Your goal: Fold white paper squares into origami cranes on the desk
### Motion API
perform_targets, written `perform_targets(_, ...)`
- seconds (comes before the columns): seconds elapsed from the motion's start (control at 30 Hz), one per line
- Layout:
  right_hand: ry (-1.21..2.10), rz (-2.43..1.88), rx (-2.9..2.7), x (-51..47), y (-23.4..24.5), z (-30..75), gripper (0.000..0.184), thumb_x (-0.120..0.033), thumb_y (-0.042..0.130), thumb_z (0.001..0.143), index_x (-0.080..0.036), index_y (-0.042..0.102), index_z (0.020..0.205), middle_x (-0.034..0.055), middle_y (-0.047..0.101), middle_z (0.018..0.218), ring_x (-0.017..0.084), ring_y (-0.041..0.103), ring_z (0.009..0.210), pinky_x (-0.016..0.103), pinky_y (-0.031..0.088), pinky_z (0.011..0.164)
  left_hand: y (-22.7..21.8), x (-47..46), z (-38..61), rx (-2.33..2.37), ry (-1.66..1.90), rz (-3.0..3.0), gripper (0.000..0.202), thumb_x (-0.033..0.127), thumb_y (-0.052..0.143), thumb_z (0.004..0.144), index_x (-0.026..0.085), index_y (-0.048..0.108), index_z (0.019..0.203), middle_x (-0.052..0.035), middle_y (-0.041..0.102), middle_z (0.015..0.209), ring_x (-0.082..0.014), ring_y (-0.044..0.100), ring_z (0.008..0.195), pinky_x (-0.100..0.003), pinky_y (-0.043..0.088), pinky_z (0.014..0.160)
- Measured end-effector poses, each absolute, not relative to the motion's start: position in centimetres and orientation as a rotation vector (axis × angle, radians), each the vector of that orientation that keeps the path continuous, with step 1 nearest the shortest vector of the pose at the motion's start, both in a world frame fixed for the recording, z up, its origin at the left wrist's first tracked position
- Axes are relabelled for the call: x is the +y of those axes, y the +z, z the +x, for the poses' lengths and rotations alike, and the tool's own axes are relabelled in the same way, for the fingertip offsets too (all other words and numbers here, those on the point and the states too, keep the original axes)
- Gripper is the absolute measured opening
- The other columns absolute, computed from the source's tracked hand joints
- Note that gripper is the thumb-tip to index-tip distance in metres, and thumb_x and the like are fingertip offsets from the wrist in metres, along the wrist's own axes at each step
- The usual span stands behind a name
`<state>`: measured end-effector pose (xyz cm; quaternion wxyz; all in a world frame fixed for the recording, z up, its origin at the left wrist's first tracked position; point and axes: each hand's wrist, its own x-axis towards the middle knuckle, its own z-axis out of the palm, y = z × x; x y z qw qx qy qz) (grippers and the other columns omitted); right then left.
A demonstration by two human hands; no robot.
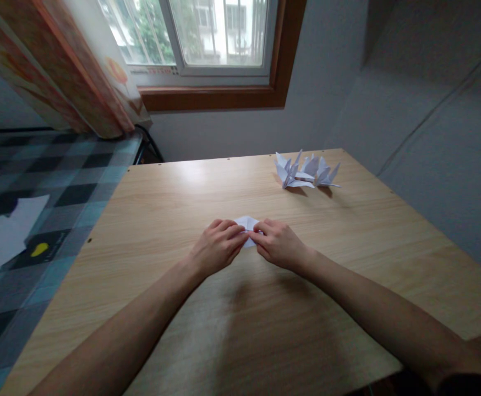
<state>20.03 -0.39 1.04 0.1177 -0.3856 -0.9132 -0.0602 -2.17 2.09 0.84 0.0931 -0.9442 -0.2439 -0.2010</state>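
Observation:
A small folded piece of white paper (pixel 247 223) lies on the wooden table (pixel 174 198) near its middle. My left hand (pixel 218 246) has its fingers curled and pressed on the paper's left side. My right hand (pixel 279 243) pinches the paper's right side with bent fingers. Both hands meet over the paper and hide most of it. Only its far pointed edge shows.
Two or three finished white paper cranes (pixel 305 171) stand at the table's far right. A bed with a checked cover (pixel 38 187) and white sheets of paper (pixel 5 234) lies to the left. A window (pixel 207 38) and curtain (pixel 71 66) are beyond.

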Motion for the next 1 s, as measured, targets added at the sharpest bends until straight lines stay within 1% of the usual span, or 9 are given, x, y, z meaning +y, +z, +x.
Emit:
perform_targets(0.13, -0.207, -1.085, -2.682, -0.3, 0.8, 20.2, 0.016, -0.019, 0.059, 0.090, -0.015, 0.070, 0.102, 0.0095, 0.068, 0.098, 0.023, 0.055, 0.088, 0.034, 0.041, 0.073, 0.7, 2.0, -2.1, -0.710, -0.546, -2.834, 0.024, 0.025, 0.050, 0.098, 0.018, 0.071, 0.108, -0.0057, 0.075, 0.106, -0.0200, 0.064, 0.093, -0.035, 0.047, 0.082)
perform_targets(0.23, -0.251, -1.022, -2.665, 0.0, 0.5, 20.5, 0.013, -0.016, 0.057, 0.090, -0.015, 0.070, 0.089, 0.0092, 0.067, 0.091, 0.021, 0.053, 0.082, 0.034, 0.038, 0.070, 0.9, 1.8, -1.9, -0.763, -0.506, -2.836, 0.025, 0.026, 0.048, 0.098, 0.018, 0.071, 0.105, -0.0057, 0.074, 0.104, -0.0206, 0.064, 0.092, -0.035, 0.047, 0.080)
perform_targets(0.33, -0.271, -0.937, -2.638, 0.1, 0.3, 20.8, 0.018, -0.013, 0.056, 0.090, -0.016, 0.066, 0.075, 0.0084, 0.065, 0.081, 0.020, 0.051, 0.077, 0.034, 0.037, 0.069, 1.2, 1.6, -1.7, -0.802, -0.469, -2.838, 0.026, 0.027, 0.047, 0.099, 0.018, 0.071, 0.103, -0.0061, 0.074, 0.104, -0.0210, 0.062, 0.092, -0.036, 0.047, 0.080)
perform_targets(0.47, -0.203, -0.905, -2.540, 0.3, -0.2, 20.9, 0.021, -0.012, 0.056, 0.087, -0.017, 0.065, 0.068, 0.0077, 0.065, 0.075, 0.020, 0.053, 0.075, 0.034, 0.041, 0.071, 1.4, 1.6, -1.6, -0.852, -0.474, -2.845, 0.026, 0.029, 0.047, 0.099, 0.019, 0.071, 0.104, -0.0068, 0.072, 0.105, -0.0214, 0.061, 0.093, -0.037, 0.046, 0.082)
perform_targets(0.57, 0.055, -1.021, -2.296, 0.6, -0.6, 20.8, 0.017, -0.009, 0.055, 0.083, -0.017, 0.069, 0.080, 0.0084, 0.070, 0.086, 0.022, 0.059, 0.086, 0.035, 0.048, 0.080, 1.4, 1.7, -1.8, -0.886, -0.497, -2.885, 0.027, 0.032, 0.048, 0.099, 0.020, 0.071, 0.106, -0.0069, 0.072, 0.106, -0.0217, 0.061, 0.095, -0.038, 0.047, 0.083)
perform_targets(0.67, 0.267, -1.178, -2.023, 1.1, -0.9, 20.5, 0.027, -0.009, 0.055, 0.083, -0.017, 0.069, 0.104, 0.0097, 0.072, 0.105, 0.023, 0.062, 0.100, 0.039, 0.051, 0.091, 1.4, 1.8, -1.9, -0.864, -0.495, -2.929, 0.029, 0.032, 0.046, 0.100, 0.020, 0.072, 0.108, -0.0066, 0.073, 0.111, -0.0220, 0.061, 0.096, -0.038, 0.047, 0.085)
perform_targets(0.73, 0.322, -1.241, -1.965, 1.4, -1.0, 20.4, 0.031, -0.013, 0.058, 0.083, -0.017, 0.067, 0.113, 0.0111, 0.072, 0.112, 0.025, 0.062, 0.104, 0.042, 0.051, 0.094, 1.4, 1.9, -1.9, -0.832, -0.492, -2.950, 0.030, 0.032, 0.046, 0.100, 0.020, 0.071, 0.110, -0.0066, 0.073, 0.115, -0.0226, 0.061, 0.099, -0.039, 0.047, 0.087)
perform_targets(0.83, 0.360, -1.274, -2.023, 1.4, -0.9, 20.2, 0.030, -0.015, 0.062, 0.083, -0.017, 0.067, 0.112, 0.0119, 0.073, 0.110, 0.026, 0.061, 0.104, 0.044, 0.050, 0.096, 1.3, 1.9, -1.9, -0.811, -0.491, -2.970, 0.030, 0.034, 0.047, 0.100, 0.021, 0.071, 0.111, -0.0070, 0.073, 0.118, -0.0232, 0.061, 0.101, -0.039, 0.046, 0.088)
perform_targets(1.0, 0.404, -1.268, -2.043, 1.0, -0.7, 19.8, 0.029, -0.010, 0.062, 0.082, -0.015, 0.069, 0.110, 0.0114, 0.073, 0.104, 0.024, 0.062, 0.100, 0.041, 0.052, 0.093, 1.4, 1.9, -1.8, -0.796, -0.456, -3.001, 0.036, 0.039, 0.044, 0.101, 0.019, 0.069, 0.119, -0.0080, 0.071, 0.122, -0.0249, 0.059, 0.102, -0.041, 0.045, 0.088)
